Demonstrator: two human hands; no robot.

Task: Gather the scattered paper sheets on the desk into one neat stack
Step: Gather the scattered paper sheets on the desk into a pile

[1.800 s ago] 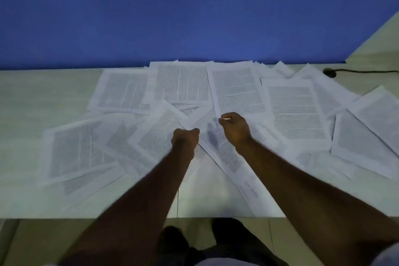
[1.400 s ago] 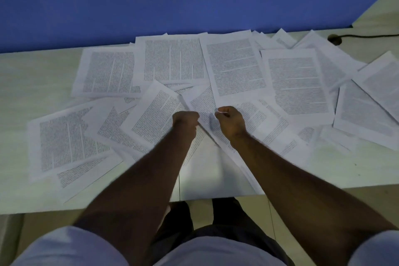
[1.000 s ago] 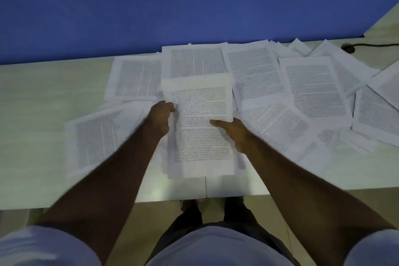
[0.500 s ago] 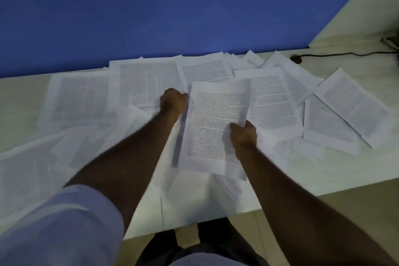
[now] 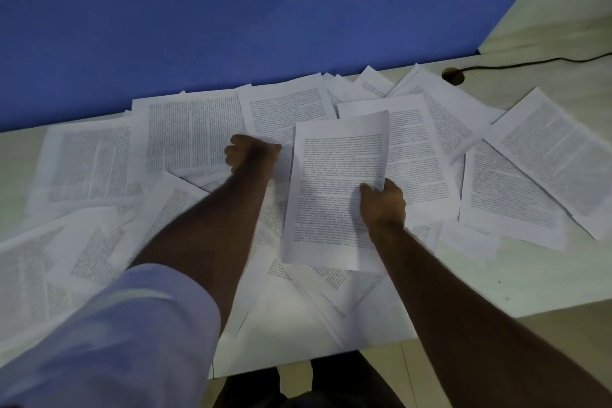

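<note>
Right hand (image 5: 384, 207) — thumb and fingers pinched on right edge of one printed sheet (image 5: 337, 189), held raised and tilted above the spread. Left hand (image 5: 250, 153) curled at edge of a sheet (image 5: 281, 116) lying flat; grip not discernible. Remaining scattered sheets (image 5: 516, 189) overlapping across pale worktop (image 5: 530, 285). Black cable (image 5: 530, 63) far right. Blue wall (image 5: 231, 16) behind.

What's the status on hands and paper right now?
Right hand grips one printed sheet, lifted off the pile. Left hand curled over the scattered sheets; can't tell if pinching one. No stack yet. Nothing in the way.
</note>
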